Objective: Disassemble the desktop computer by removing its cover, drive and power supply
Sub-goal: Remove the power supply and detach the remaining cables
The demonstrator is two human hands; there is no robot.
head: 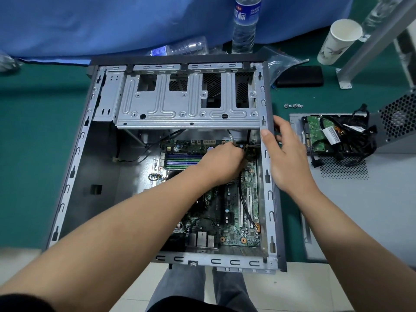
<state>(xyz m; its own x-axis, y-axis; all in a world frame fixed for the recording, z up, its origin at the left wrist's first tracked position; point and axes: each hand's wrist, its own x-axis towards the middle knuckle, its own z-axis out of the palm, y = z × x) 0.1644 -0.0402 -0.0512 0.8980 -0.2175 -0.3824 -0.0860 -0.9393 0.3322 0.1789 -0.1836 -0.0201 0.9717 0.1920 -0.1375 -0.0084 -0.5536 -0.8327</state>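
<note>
The open grey computer case (74, 154) lies flat on the green table, with its motherboard (234, 221) exposed and a metal drive cage (186, 100) across the far end. My left hand (222, 163) reaches inside to the board's upper right corner, its fingers curled round a black cable connector (242, 146). My right hand (286, 154) grips the case's right side wall (269, 194), thumb on the inner rim. To the right, the removed cover panel (371, 210) carries a hard drive (315, 131) and the power supply (396, 124) with its black cable bundle (351, 140).
Loose screws (293, 106) lie on the mat right of the case. Behind it stand a water bottle (245, 25), a crushed bottle (180, 49), a paper cup (337, 40), a black pouch (300, 76) and a metal stand leg (371, 45). Blue cloth (90, 25) covers the back.
</note>
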